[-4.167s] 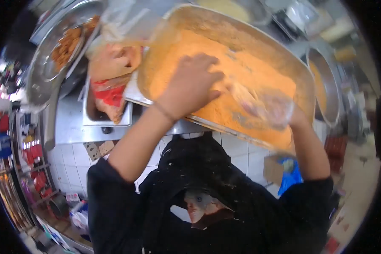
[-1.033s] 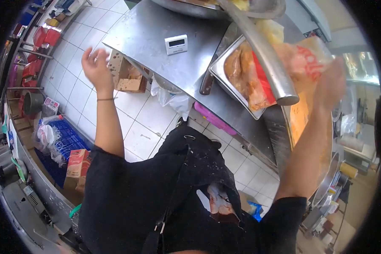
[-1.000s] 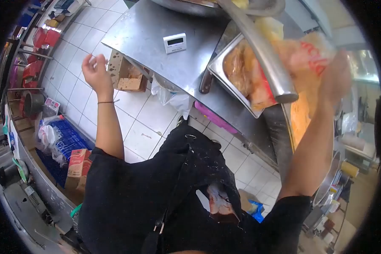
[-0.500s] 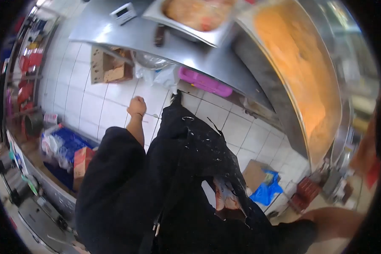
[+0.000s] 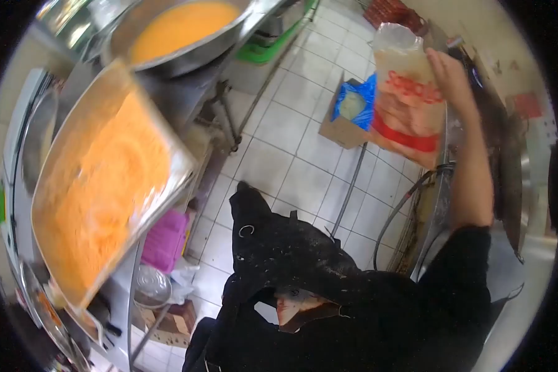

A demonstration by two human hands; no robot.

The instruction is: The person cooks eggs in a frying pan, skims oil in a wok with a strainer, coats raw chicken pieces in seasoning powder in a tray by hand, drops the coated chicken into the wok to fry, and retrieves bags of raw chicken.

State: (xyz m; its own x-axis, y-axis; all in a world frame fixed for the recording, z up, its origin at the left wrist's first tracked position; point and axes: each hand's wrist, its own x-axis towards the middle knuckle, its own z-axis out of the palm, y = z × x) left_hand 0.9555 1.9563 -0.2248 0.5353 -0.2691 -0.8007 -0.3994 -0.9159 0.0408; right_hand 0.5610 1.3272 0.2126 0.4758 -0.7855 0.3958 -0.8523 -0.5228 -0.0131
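Note:
A clear plastic bag [image 5: 409,102] with red lettering and a red band hangs in my right hand [image 5: 447,77]. Pale, pinkish contents show through it, possibly raw meat; I cannot make out exactly what. My fingers are closed on the bag's right edge, near its top. The bag is held up over the floor, beside an open cardboard box [image 5: 341,131] lined with a blue plastic bag [image 5: 367,93]. My left hand is outside the view.
On the steel table at left stands a large metal tray [image 5: 183,162] of orange powder. Beyond it is a wide metal bowl [image 5: 192,61] of orange liquid. A purple plastic basket [image 5: 166,239] sits below. A hose [image 5: 352,186] crosses the tiled floor.
My view has turned to the right, toward the box and the hose. My right hand has come into view gripping the plastic bag; my left hand has gone out of view.

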